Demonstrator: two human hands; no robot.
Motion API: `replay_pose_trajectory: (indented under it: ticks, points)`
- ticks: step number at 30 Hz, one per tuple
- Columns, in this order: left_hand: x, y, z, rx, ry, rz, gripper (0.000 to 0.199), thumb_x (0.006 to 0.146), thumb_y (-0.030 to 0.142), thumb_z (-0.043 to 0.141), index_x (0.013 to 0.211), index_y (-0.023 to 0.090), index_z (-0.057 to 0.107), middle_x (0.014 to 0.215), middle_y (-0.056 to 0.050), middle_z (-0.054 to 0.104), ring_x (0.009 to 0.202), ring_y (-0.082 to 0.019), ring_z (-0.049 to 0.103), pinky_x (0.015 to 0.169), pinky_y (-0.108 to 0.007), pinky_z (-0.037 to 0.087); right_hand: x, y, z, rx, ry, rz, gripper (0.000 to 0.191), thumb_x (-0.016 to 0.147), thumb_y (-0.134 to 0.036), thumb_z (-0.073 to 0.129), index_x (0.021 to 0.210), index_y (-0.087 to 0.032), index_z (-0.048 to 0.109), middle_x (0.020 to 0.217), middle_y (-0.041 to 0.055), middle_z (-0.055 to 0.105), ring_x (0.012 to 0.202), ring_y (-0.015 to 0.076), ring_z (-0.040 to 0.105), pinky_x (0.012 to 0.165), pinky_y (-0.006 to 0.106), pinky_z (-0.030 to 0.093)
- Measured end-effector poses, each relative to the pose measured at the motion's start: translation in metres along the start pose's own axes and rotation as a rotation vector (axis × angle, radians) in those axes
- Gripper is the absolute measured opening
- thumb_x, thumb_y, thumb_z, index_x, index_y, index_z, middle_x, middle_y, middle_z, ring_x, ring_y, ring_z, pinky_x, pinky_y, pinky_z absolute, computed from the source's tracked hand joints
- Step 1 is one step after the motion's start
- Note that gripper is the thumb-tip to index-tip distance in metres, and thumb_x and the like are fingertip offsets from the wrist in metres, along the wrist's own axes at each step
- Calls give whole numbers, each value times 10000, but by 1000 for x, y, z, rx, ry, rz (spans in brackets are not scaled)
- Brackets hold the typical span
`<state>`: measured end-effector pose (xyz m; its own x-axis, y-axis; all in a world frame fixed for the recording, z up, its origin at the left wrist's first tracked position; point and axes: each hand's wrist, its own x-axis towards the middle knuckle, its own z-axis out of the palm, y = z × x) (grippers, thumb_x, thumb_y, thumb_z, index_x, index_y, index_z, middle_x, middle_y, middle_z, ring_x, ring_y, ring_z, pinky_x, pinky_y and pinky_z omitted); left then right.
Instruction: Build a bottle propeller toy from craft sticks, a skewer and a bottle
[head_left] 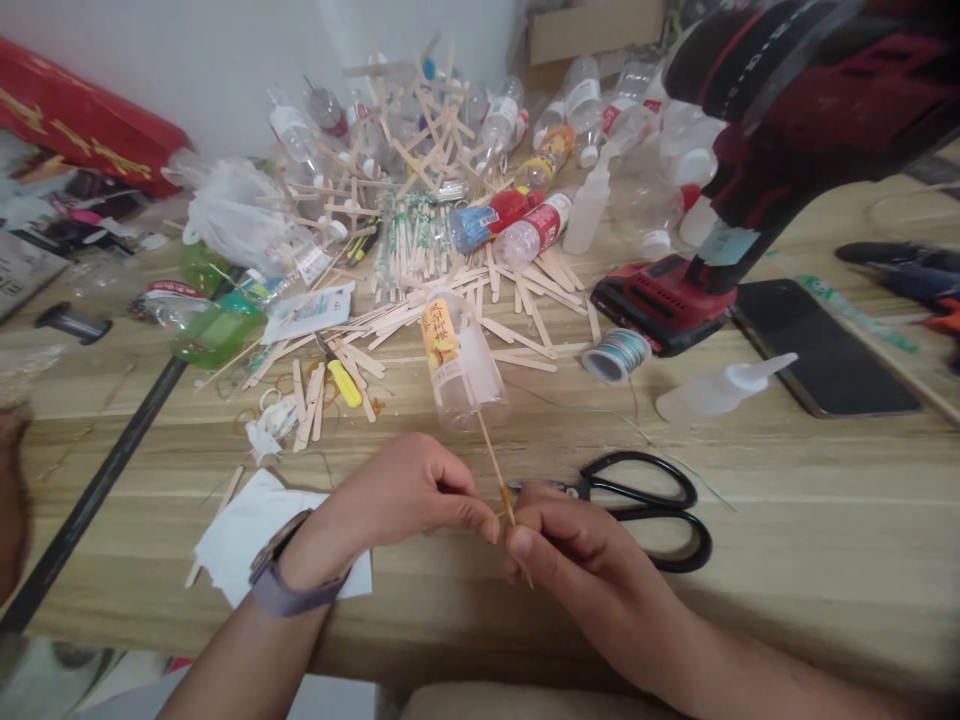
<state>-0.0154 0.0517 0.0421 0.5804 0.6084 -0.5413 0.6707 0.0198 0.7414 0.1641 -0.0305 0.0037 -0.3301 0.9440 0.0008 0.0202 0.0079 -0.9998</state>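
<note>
Forward from the right hand (589, 560), which pinches its near end, a thin wooden stick (490, 450) slants lengthwise toward the yellow-labelled plastic bottle (480, 375), the left hand (424, 495), fingertips drawn together, just beside.

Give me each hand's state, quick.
Left hand: pinched closed beside the thin stick; whether it holds anything cannot be told.
Right hand: closed, holding the thin stick.

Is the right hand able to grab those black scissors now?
Probably yes: the black scissors lie beside the right hand, handles mostly bare, though it might need to let go of the thin stick.
</note>
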Motion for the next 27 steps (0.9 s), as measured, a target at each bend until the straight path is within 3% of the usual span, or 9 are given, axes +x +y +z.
replay_pose_trajectory:
  ticks: [2, 7, 11, 14, 17, 22, 27]
  points:
    - [4, -4, 3, -279, -26, 36, 223, 716, 356, 698, 589, 173, 720, 482, 46, 512, 479, -90, 418, 475, -217, 286, 0, 0, 0, 17, 5, -1, 396, 955, -401, 465, 645, -178, 568, 650, -9, 505, 629, 119, 481, 595, 244, 362]
    - [10, -5, 28, -820, 115, 147, 132, 615, 276, 806, 617, 165, 735, 638, 13, 638, 607, -105, 543, 588, -211, 410, 1, 1, 0, 75, 14, -2, 403, 942, -433, 485, 639, -182, 570, 664, 0, 517, 658, 132, 489, 622, 256, 375]
    - [12, -1, 45, -1100, 47, 117, 194, 640, 303, 814, 652, 150, 695, 590, 32, 587, 494, -83, 515, 508, -214, 421, 3, 1, 1, 170, 35, 48, 406, 909, -464, 532, 624, -178, 571, 656, -4, 511, 644, 128, 471, 607, 252, 362]
    - [14, 1, 48, -1122, -1, 141, 229, 705, 324, 775, 656, 134, 655, 525, 35, 553, 450, -78, 488, 485, -212, 410, 5, 1, 2, 276, 57, 166, 412, 847, -517, 597, 616, -176, 576, 580, -35, 442, 555, 105, 378, 533, 242, 297]
    - [16, 1, 45, -1053, 24, 159, 241, 731, 316, 758, 651, 125, 635, 550, 29, 555, 500, -79, 507, 518, -201, 405, 7, 2, 3, 426, 83, 330, 441, 759, -563, 670, 580, -177, 558, 513, -61, 376, 501, 91, 281, 492, 245, 223]
    - [17, -2, 40, -936, 69, 184, 254, 761, 356, 722, 679, 139, 618, 619, 15, 586, 588, -129, 574, 614, -260, 449, 11, 2, 2, 576, 178, 421, 399, 685, -492, 763, 554, -171, 567, 529, -43, 471, 531, 96, 312, 540, 252, 242]
    - [16, -4, 39, -833, 127, 147, 268, 756, 382, 716, 685, 144, 615, 640, 16, 581, 617, -125, 548, 633, -259, 428, 12, 1, 2, 719, 203, 513, 349, 644, -402, 805, 544, -175, 559, 522, -44, 479, 537, 99, 330, 545, 246, 264]
